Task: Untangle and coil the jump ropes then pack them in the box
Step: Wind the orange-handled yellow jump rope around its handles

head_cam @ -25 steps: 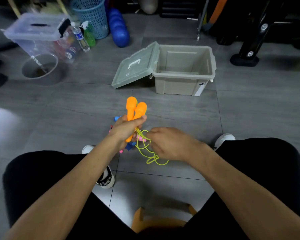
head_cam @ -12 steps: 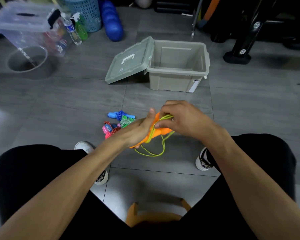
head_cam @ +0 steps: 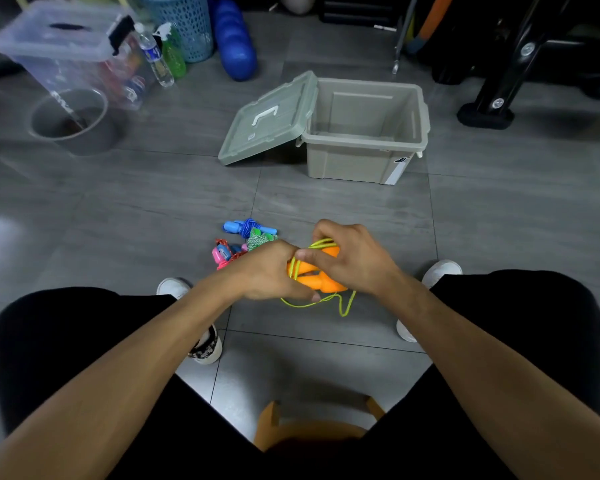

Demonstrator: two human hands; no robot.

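Observation:
My left hand grips the two orange handles of a jump rope, held sideways above the floor. My right hand pinches the yellow-green cord and lays it over the handles; a loose loop hangs below. On the floor behind my left hand lies a pile of other jump ropes with blue and pink handles and green and red cords. The grey box stands open farther back, with nothing visible inside, its lid leaning against its left side.
A clear lidded bin, a grey bucket, bottles, a blue basket and a blue roller stand at back left. Black equipment legs at back right. My shoes flank the ropes; an orange stool under me.
The orange handles went from upright to lying sideways in my left hand. My right hand rose from the dangling cord and brought it over the handles. The view shifted slightly.

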